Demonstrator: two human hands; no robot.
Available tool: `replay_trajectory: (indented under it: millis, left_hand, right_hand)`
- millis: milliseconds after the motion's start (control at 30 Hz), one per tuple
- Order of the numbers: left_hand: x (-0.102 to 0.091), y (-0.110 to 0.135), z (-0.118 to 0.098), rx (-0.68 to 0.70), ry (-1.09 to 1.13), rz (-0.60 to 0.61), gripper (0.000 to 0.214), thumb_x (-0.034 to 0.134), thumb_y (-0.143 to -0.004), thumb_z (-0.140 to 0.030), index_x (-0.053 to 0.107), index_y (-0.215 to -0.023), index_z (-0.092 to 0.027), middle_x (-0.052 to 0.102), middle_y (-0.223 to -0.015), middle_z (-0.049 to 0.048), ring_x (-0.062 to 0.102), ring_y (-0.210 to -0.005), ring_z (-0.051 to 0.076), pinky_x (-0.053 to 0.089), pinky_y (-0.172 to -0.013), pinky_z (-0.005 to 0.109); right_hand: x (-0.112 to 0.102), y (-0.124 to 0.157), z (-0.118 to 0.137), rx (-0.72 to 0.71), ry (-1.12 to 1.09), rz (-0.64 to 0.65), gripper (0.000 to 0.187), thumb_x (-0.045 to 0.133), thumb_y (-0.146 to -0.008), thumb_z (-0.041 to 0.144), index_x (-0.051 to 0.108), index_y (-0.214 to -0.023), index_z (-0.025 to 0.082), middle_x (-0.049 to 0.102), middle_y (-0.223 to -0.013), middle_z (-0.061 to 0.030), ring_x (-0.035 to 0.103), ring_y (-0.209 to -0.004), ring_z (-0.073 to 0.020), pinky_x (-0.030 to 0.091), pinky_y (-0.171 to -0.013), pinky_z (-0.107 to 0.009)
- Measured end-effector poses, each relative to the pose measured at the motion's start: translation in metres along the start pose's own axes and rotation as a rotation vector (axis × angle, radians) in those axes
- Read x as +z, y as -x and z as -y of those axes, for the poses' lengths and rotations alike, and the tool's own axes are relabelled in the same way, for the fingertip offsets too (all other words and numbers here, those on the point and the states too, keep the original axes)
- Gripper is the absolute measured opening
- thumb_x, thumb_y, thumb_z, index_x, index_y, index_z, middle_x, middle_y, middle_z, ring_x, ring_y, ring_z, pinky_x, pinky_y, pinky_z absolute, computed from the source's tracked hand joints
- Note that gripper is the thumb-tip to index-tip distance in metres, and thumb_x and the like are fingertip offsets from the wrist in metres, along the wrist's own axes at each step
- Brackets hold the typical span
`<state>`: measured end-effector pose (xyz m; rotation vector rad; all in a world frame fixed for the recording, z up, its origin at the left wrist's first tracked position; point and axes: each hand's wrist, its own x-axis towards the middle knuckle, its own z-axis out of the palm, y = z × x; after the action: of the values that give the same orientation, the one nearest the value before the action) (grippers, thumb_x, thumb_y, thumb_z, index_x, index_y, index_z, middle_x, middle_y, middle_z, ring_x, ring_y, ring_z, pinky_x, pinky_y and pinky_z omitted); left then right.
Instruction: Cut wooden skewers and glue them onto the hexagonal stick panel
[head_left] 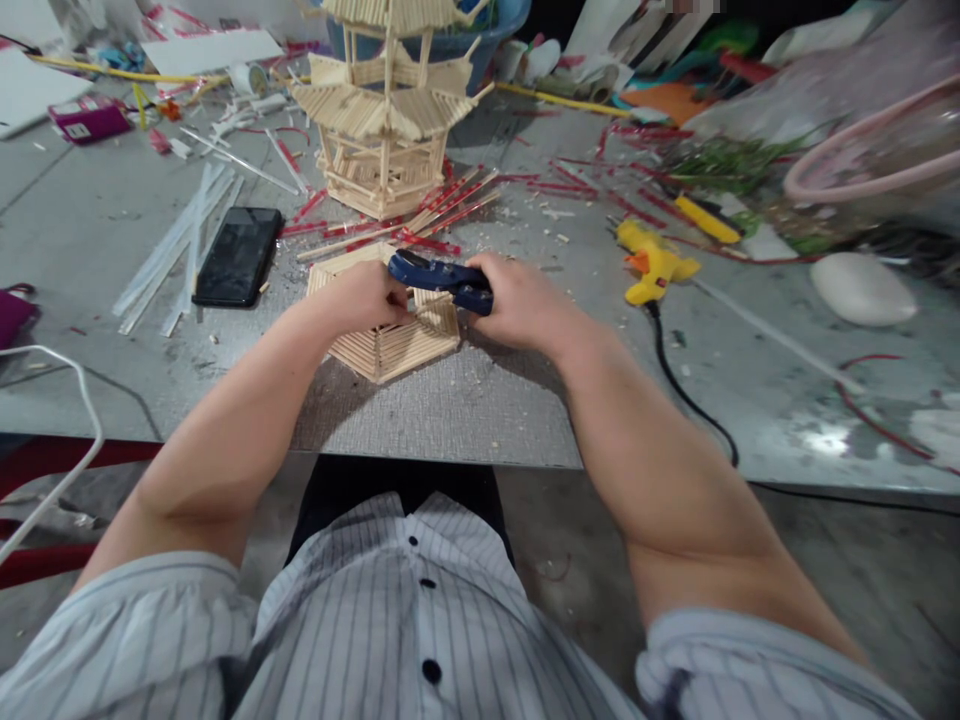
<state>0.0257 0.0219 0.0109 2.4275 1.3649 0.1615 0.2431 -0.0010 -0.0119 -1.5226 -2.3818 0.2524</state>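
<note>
My right hand [514,300] is closed round the handles of dark blue pliers [442,279], which reach left toward my left hand. My left hand [367,298] has its fingers curled in a pinch beside the pliers' head. What lies between those fingertips is hidden. Beneath both hands, a flat hexagonal piece made of thin wooden sticks [379,358] rests on the table near its front edge. Just behind it stands a tiered stick pagoda [386,110], its top cut off by the frame. Loose sticks and red strips [450,205] are strewn at its base.
A black phone [238,256] and clear glue sticks [176,250] lie to the left. On the right are a yellow glue gun [651,262] with a black cord, a yellow cutter [707,219] and a white rounded object [862,288]. Behind the pagoda sits a blue basin [495,40].
</note>
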Motion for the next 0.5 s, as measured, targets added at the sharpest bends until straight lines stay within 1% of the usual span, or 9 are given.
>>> replay_trajectory:
  millis: [133, 367, 500]
  left_hand:
    - [-0.0022, 0.001, -0.0014, -0.005, -0.025, 0.022, 0.018, 0.063, -0.069, -0.03, 0.069, -0.067, -0.013, 0.059, -0.06, -0.0016, 0.046, -0.057, 0.008, 0.032, -0.06, 0.023]
    - [-0.0078, 0.003, -0.0038, -0.019, -0.014, 0.115, 0.022, 0.06, -0.07, -0.03, 0.073, -0.079, -0.014, 0.065, -0.068, 0.0001, 0.051, -0.062, 0.011, 0.035, -0.065, 0.025]
    - [-0.0081, 0.0027, -0.0007, 0.014, -0.003, 0.125, 0.022, 0.059, -0.07, -0.03, 0.074, -0.078, -0.016, 0.066, -0.068, -0.0006, 0.051, -0.062, 0.01, 0.035, -0.065, 0.024]
  right_hand:
    - [0.0001, -0.0001, -0.0006, -0.008, 0.011, 0.0, 0.047, 0.059, -0.072, 0.027, 0.051, -0.117, 0.017, 0.063, -0.113, -0.0162, 0.059, -0.104, -0.0334, 0.045, -0.086, -0.045]
    - [0.0009, 0.0, -0.0007, -0.02, -0.002, -0.011, 0.045, 0.059, -0.072, 0.026, 0.052, -0.116, 0.018, 0.063, -0.113, -0.017, 0.059, -0.104, -0.0349, 0.045, -0.085, -0.048]
    - [0.0021, -0.0004, -0.0023, -0.025, -0.003, -0.016, 0.046, 0.058, -0.072, 0.027, 0.051, -0.117, 0.019, 0.063, -0.113, -0.0162, 0.06, -0.102, -0.0342, 0.046, -0.085, -0.048]
